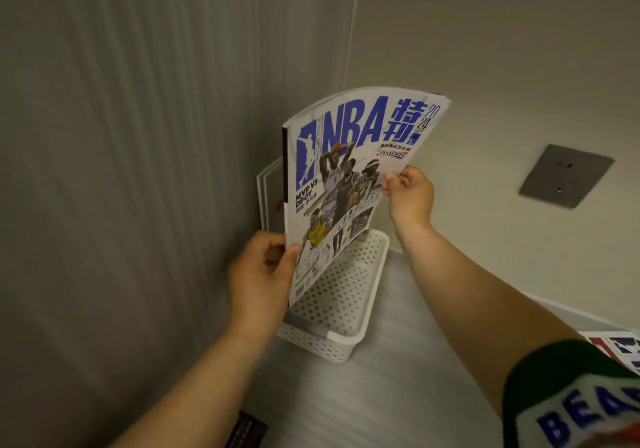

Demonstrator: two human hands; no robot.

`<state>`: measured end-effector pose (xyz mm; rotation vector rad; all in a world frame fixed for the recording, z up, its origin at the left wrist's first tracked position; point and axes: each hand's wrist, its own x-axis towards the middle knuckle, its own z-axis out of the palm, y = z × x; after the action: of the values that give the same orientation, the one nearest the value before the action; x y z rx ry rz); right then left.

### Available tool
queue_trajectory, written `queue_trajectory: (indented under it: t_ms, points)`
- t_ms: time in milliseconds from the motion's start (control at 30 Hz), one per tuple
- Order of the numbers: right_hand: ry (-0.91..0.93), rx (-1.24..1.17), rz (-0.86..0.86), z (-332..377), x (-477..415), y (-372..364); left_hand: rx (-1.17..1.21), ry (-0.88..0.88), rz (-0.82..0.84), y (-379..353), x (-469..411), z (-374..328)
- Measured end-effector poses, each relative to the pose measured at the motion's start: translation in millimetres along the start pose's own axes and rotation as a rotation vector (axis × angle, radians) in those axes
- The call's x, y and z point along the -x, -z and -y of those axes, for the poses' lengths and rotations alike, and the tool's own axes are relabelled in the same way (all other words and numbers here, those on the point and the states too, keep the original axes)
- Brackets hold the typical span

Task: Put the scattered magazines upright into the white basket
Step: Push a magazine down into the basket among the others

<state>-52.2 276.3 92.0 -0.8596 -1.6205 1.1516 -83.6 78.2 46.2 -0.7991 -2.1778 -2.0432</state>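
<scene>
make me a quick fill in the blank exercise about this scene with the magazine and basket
1. The glossy NBA magazine is held by ____ hands.
2. The left hand grips the magazine near its ____ edge.
3. The white perforated plastic basket stands against the ____.
4. The grey square wall socket is to the ____ of the magazine.

Missing words: both; spine; wall; right

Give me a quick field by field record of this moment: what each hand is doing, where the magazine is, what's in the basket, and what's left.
left hand: grips the NBA magazine at its lower spine edge
right hand: pinches its right edge
magazine: upright, lower end inside the white basket
basket contents: other upright magazines behind, against the wall
remaining: another magazine lying flat at right
</scene>
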Motion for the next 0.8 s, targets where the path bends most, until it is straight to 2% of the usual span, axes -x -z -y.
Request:
queue_trajectory:
  t_ms: [233, 433, 633, 800]
  points:
    - [-0.050, 0.129, 0.137, -37.7, 0.1, -16.2, -0.143, 0.103, 0.006, -0.2, 8.4, 31.4]
    - [-0.209, 0.138, 0.182, -63.8, 6.8, -39.2, -0.269, 0.146, 0.024, -3.9, 16.7, 53.7]
    - [-0.297, -0.109, 0.394, -64.3, 22.4, -56.6, -0.268, 0.171, -0.013, -10.0, 10.6, 55.6]
    - [-0.364, -0.088, 0.595, -62.5, 37.8, -58.7, -0.254, 0.187, -0.035, -11.6, 11.1, 54.2]
